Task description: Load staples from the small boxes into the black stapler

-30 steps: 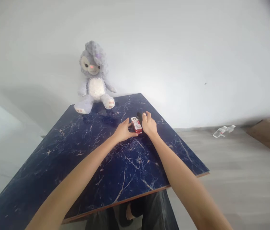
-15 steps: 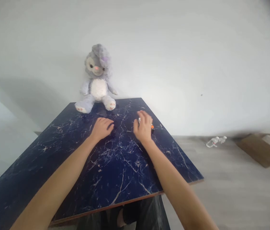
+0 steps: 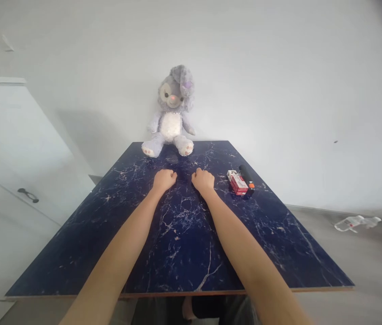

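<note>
Near the bottom edge of the frame, both forearms cross the front of the blue marbled table [image 3: 177, 253]. At the centre, the left hand [image 3: 164, 180] and right hand [image 3: 203, 180] lie apart, apparently resting on the top, fingers curled in to loose fists; no object shows in either, though the inside of the fists cannot be seen. Right of centre, the red and white box [image 3: 238, 183] lies beside a black cylinder [image 3: 246, 175] with an orange band; whether they touch cannot be told. Judged from this position, the step in hand is a pause with both items released; further handling of the box would call for the right hand to uncurl and reach rightward. Beyond, above centre, the plush toy [image 3: 171, 126] sits at the table's far edge. Compared with one second ago, when both hands were at the box and cylinder, the hands are withdrawn and closed, the items stand uncovered, and the view has shifted, showing more of the white cabinet [image 3: 4, 149] at left
</note>
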`<action>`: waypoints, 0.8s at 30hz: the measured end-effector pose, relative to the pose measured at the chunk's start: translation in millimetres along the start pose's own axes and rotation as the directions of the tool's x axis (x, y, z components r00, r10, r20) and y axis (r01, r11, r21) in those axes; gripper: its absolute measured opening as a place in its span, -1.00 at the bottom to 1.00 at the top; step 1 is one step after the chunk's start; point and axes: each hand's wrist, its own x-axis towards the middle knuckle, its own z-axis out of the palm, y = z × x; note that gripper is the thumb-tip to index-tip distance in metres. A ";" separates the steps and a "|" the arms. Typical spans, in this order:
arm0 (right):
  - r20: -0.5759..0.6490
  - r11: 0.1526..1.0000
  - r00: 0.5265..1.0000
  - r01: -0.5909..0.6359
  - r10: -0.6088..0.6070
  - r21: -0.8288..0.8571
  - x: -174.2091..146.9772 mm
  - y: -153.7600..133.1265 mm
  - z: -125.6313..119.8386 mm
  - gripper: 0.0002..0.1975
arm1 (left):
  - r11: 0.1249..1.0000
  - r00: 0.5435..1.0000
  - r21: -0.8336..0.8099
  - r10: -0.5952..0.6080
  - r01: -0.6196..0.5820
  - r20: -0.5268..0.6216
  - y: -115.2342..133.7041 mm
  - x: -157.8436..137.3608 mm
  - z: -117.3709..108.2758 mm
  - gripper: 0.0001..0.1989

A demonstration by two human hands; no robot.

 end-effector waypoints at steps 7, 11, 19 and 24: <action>-0.009 0.999 0.999 0.047 -0.047 -0.025 0.0 0.4 4.8 -0.66 | 1.000 1.000 -0.014 0.027 -0.027 0.014 -0.2 -2.0 0.7 -0.57; -0.006 0.998 0.998 0.055 -0.055 -0.025 0.4 1.5 3.1 -0.66 | 0.999 1.000 -0.029 0.028 -0.027 0.003 0.2 -4.8 1.4 -0.56; 0.005 0.996 0.997 0.078 -0.077 -0.051 -7.8 3.5 1.2 -0.68 | 0.995 1.000 -0.099 0.029 -0.030 -0.011 1.2 -8.6 1.5 -0.57; 0.010 0.992 0.993 0.120 -0.120 -0.047 -13.5 6.1 0.2 -0.69 | 0.989 0.998 -0.144 0.016 -0.024 -0.057 2.7 -16.6 -4.2 -0.44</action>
